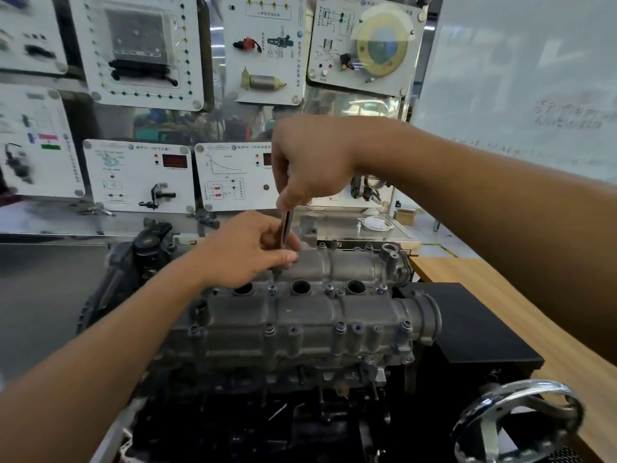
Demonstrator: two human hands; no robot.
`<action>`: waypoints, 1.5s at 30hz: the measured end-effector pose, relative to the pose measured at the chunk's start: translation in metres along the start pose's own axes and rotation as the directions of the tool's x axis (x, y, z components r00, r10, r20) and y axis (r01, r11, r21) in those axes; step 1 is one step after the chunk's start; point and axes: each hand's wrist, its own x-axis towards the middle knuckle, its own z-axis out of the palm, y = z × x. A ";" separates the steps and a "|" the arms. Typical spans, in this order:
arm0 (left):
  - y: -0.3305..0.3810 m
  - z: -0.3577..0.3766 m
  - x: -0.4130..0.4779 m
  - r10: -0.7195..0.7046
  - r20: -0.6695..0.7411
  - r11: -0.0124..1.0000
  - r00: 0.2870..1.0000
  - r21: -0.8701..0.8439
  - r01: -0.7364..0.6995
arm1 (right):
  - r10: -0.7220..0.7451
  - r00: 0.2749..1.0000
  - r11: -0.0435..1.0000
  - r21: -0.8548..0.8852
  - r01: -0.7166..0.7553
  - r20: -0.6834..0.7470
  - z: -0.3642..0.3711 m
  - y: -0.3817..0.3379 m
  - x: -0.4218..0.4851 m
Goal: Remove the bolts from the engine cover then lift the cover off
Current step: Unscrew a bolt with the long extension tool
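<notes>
Your right hand (310,162) is curled round the top of the tool (286,228) and holds it upright. Your left hand (253,252) pinches the shaft lower down between thumb and fingers. The tip points down at a bolt (272,289); whether it is seated in the head cannot be told.

That bolt stands in the middle of the cover (300,315), which sits on the engine straight in front of you. The cover is dull grey cast metal, with two long rounded humps running left to right. Three round wells (300,287) lie in the valley between them, with bolt heads beside them. A front row of bolts (340,326) lines the near edge.

A wooden counter (500,295) runs along the right. A chrome handwheel (517,422) is at the lower right.
</notes>
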 end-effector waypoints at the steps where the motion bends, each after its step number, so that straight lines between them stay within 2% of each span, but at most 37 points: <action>1: -0.003 0.000 -0.001 -0.005 -0.009 1.000 1.000 0.004 0.005 | -0.001 1.000 1.000 -0.004 0.001 0.003 0.002 -0.002 0.002; 15: -0.011 0.005 -0.009 -0.015 -0.069 0.997 0.998 -0.071 0.010 | 0.039 0.997 0.999 0.002 -0.039 0.068 0.002 -0.013 0.015; 21: -0.016 0.009 -0.011 0.000 -0.113 0.997 0.994 -0.082 -0.010 | 0.091 0.986 0.991 -0.113 -0.075 0.139 0.005 -0.021 0.018; 23: -0.016 0.008 -0.012 0.029 -0.089 0.991 0.996 -0.126 -0.040 | 0.104 0.978 0.984 -0.162 -0.076 0.178 0.003 -0.021 0.017; 26: -0.016 0.005 -0.013 0.098 -0.035 0.972 0.995 -0.211 -0.103 | 0.070 0.987 0.986 -0.161 -0.047 0.143 0.001 -0.019 0.015; 28: -0.014 0.004 -0.013 0.111 -0.026 0.977 0.993 -0.181 -0.114 | 0.077 0.986 0.981 -0.185 -0.049 0.146 0.003 -0.020 0.016; 29: -0.013 0.005 -0.012 0.104 -0.053 0.983 0.993 -0.144 -0.110 | 0.092 0.986 0.975 -0.213 -0.060 0.142 0.004 -0.020 0.016; 31: -0.010 0.009 -0.009 0.074 -0.198 0.996 0.977 -0.028 -0.081 | 0.137 0.980 0.966 -0.240 -0.100 0.143 0.004 -0.023 0.017; 33: -0.007 0.015 -0.004 0.049 -0.376 0.993 0.925 0.114 -0.006 | 0.159 0.975 0.968 -0.218 -0.123 0.157 0.003 -0.024 0.019; 35: -0.005 0.018 0.000 0.082 -0.498 0.966 0.863 0.252 0.053 | 0.161 0.971 0.956 -0.272 -0.110 0.174 0.002 -0.026 0.021; 37: -0.005 0.014 -0.001 0.083 -0.555 0.973 0.827 0.225 0.053 | 0.115 0.981 0.943 -0.328 -0.059 0.155 0.003 -0.027 0.023; 38: -0.008 0.009 -0.002 0.062 -0.526 0.991 0.848 0.135 0.012 | 0.093 0.986 0.942 -0.332 -0.043 0.137 0.004 -0.026 0.023; 40: -0.010 -0.002 -0.007 0.047 -0.294 0.995 0.955 -0.068 -0.070 | 0.065 0.991 0.949 -0.313 -0.025 0.118 0.005 -0.026 0.019; 42: -0.012 -0.010 -0.011 0.079 -0.061 0.991 0.995 -0.105 -0.085 | 0.061 0.991 0.958 -0.285 -0.025 0.115 0.006 -0.028 0.019; 43: -0.012 -0.010 -0.012 0.080 -0.034 0.994 0.996 -0.069 -0.082 | 0.056 0.992 0.962 -0.272 -0.023 0.115 0.006 -0.029 0.019; 45: -0.009 -0.007 -0.011 0.058 -0.168 0.998 0.984 0.048 -0.051 | 0.063 0.990 0.958 -0.285 -0.024 0.127 0.005 -0.034 0.020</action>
